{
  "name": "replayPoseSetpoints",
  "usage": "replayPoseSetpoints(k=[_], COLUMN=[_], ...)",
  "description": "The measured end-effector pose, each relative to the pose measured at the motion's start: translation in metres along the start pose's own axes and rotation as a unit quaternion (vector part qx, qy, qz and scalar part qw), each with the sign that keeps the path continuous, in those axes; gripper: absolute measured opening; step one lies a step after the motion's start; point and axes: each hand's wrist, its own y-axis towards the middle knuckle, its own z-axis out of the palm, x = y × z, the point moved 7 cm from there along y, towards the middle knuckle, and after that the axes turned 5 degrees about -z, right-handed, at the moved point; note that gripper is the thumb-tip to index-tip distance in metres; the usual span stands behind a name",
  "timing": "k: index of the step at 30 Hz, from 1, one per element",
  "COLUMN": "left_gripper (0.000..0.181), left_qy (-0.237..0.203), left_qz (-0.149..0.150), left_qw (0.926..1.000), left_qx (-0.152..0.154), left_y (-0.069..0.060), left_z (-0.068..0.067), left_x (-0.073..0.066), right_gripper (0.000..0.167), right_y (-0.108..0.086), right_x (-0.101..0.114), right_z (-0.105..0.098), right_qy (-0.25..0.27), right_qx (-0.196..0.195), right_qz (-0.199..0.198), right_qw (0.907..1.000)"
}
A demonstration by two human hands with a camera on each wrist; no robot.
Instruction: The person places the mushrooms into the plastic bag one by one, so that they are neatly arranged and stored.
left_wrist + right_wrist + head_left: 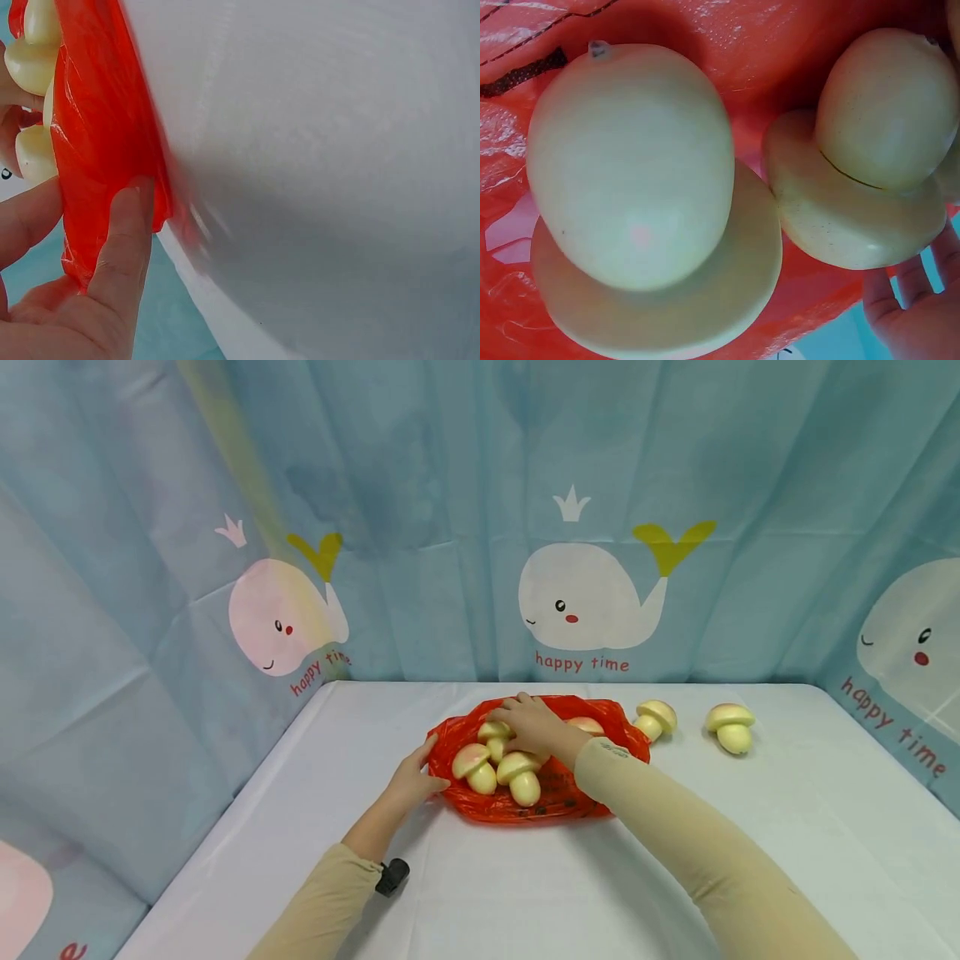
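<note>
A red plastic bag (573, 781) lies opened out on the table with several glossy cream toy mushrooms (524, 781) in it. My left hand (415, 777) pinches the bag's left edge; in the left wrist view its thumb and fingers (124, 247) lie on either side of the red film. Over the bag's middle reaches my right hand (532, 727), its fingers over a mushroom (495, 742) at the back. In the right wrist view, spread fingers (913, 281) meet a mushroom cap (847, 217), while a larger-looking mushroom (634, 169) sits nearer the camera. The right thumb is hidden.
To the right of the bag, one mushroom (656, 720) lies close beside it and another mushroom (731, 728) farther off. A white cloth covers the table (757, 827). Behind stands a blue curtain (450, 610) printed with whales. A black device (392, 877) is at the left wrist.
</note>
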Motion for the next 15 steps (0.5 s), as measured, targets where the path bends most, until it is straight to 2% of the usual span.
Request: replayPoseSetpoints(k=[8, 12, 15], left_gripper=[0.082, 0.081, 0.080], left_qy=[-0.007, -0.006, -0.004], left_qz=[0.009, 0.004, 0.000], left_qw=[0.9999, 1.0000, 1.0000], left_qx=[0.005, 0.003, 0.002], left_y=[-0.0035, -0.0052, -0.0051], left_z=[0.0002, -0.0007, -0.0015], left_x=[-0.0053, -0.0067, -0.0069], right_gripper=[0.053, 0.054, 0.053], right_y=[0.0019, -0.0004, -0.0043], right_x=[-0.0027, -0.0038, -0.0001], right_z=[-0.0013, -0.0027, -0.0062], right_qy=[-0.001, 0.017, 0.044], right_qx=[-0.002, 0.000, -0.003], right_qz=[0.021, 0.027, 0.010], right_qw=[0.9998, 0.9995, 0.9990])
